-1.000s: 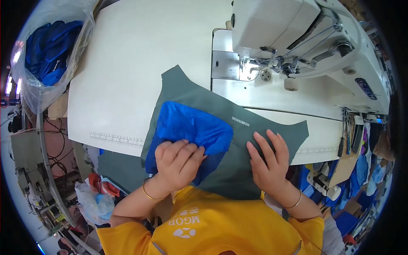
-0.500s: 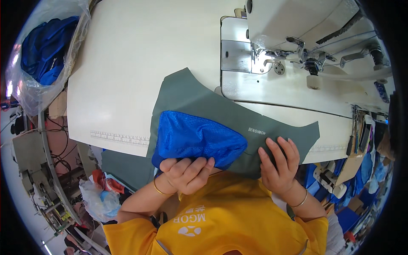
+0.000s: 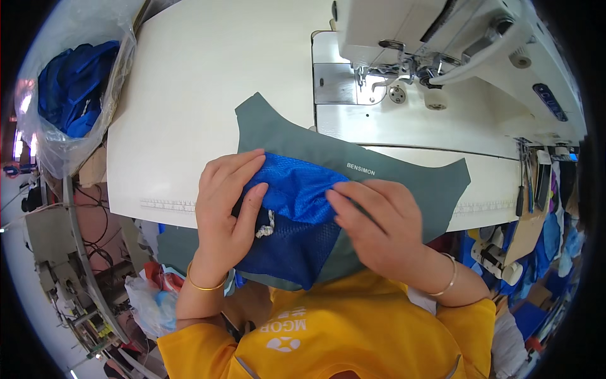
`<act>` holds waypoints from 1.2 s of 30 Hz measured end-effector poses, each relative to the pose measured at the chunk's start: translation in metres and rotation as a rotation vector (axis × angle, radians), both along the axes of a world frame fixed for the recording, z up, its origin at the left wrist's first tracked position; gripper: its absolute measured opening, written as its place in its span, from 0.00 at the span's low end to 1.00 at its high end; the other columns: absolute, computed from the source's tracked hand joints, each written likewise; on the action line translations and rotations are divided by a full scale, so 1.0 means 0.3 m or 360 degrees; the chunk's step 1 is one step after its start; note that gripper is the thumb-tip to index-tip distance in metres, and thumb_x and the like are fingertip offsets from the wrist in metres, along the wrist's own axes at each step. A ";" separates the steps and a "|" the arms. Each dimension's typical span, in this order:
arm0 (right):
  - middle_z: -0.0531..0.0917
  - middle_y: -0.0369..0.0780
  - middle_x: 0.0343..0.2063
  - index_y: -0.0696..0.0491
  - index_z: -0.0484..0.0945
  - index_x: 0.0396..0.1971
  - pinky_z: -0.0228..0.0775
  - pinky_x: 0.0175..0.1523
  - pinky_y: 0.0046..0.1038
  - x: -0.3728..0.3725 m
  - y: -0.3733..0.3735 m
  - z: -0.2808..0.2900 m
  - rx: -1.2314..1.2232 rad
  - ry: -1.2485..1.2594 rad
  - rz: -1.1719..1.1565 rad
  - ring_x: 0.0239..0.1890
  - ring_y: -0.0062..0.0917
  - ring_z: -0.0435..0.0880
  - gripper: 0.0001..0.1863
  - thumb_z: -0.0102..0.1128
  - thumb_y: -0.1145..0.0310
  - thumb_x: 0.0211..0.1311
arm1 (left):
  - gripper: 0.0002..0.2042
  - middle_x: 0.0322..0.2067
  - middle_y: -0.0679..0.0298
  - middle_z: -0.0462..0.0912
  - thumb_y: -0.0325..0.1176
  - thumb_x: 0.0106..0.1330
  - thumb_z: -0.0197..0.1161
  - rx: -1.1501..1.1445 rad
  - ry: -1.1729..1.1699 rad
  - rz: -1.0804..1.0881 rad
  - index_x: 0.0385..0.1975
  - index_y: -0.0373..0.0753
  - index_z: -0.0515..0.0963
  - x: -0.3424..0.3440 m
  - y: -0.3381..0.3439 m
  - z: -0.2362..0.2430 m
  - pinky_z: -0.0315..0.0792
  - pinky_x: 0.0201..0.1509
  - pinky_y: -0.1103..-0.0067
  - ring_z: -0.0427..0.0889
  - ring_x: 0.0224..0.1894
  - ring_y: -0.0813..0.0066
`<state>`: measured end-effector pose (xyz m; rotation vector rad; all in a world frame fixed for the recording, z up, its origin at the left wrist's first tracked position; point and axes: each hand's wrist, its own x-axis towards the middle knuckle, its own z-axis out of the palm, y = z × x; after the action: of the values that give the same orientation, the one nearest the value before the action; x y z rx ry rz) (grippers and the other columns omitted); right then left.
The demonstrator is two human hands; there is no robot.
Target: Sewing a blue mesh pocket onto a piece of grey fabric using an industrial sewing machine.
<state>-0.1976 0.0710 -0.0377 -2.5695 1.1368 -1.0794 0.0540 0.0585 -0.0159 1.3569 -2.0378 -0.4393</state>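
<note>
A grey-green cut fabric panel (image 3: 404, 170) with small white lettering lies across the table's front edge. On it rests a blue fabric pouch (image 3: 300, 183), its lower part dark blue mesh (image 3: 293, 243). A short twisted black-and-white cord (image 3: 266, 225) sticks out at its left side. My left hand (image 3: 227, 202) is open on the pouch's left edge, fingers stretched along it and thumb apart. With fingertips pinched together, my right hand (image 3: 382, 221) grips the pouch's right corner. The right fingers partly cover that corner.
A white sewing machine (image 3: 454, 63) stands at the back right, its needle area (image 3: 366, 82) beyond the panel. At the far left hangs a clear plastic bag (image 3: 120, 69) holding dark blue fabric (image 3: 76, 88). Small tools (image 3: 527, 177) stand at the table's right end.
The pouch's lower part now lies spread toward me, showing the mesh and cord. My left hand has moved up and opened along its left edge; my right hand has come left onto its corner.
</note>
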 end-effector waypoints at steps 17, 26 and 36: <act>0.75 0.40 0.31 0.54 0.75 0.29 0.71 0.44 0.33 0.091 -0.088 0.005 0.0539 0.0277 0.0202 0.38 0.35 0.75 0.08 0.67 0.71 0.54 | 0.09 0.44 0.58 0.85 0.23 0.59 0.68 0.0105 -0.0062 -0.0001 0.40 0.34 0.84 -0.012 -0.041 -0.002 0.71 0.55 0.70 0.78 0.48 0.60; 0.76 0.41 0.30 0.55 0.76 0.31 0.73 0.39 0.35 0.130 -0.076 0.012 0.0407 0.0477 0.0172 0.38 0.36 0.77 0.07 0.63 0.69 0.59 | 0.04 0.38 0.60 0.86 0.23 0.61 0.68 0.0041 0.0124 0.0069 0.35 0.35 0.84 -0.029 -0.038 -0.038 0.72 0.51 0.73 0.80 0.43 0.63; 0.81 0.42 0.39 0.55 0.78 0.41 0.75 0.41 0.38 -0.002 -0.016 -0.012 0.0153 -0.0264 -0.0213 0.38 0.40 0.79 0.14 0.69 0.71 0.56 | 0.04 0.33 0.63 0.81 0.24 0.64 0.67 0.0126 0.0284 0.0350 0.30 0.34 0.78 -0.019 -0.028 -0.064 0.69 0.46 0.78 0.75 0.38 0.73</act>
<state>-0.1981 0.0662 -0.0414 -2.3113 1.2992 -1.2087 0.0485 0.0501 -0.0351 1.5131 -1.7217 -0.5270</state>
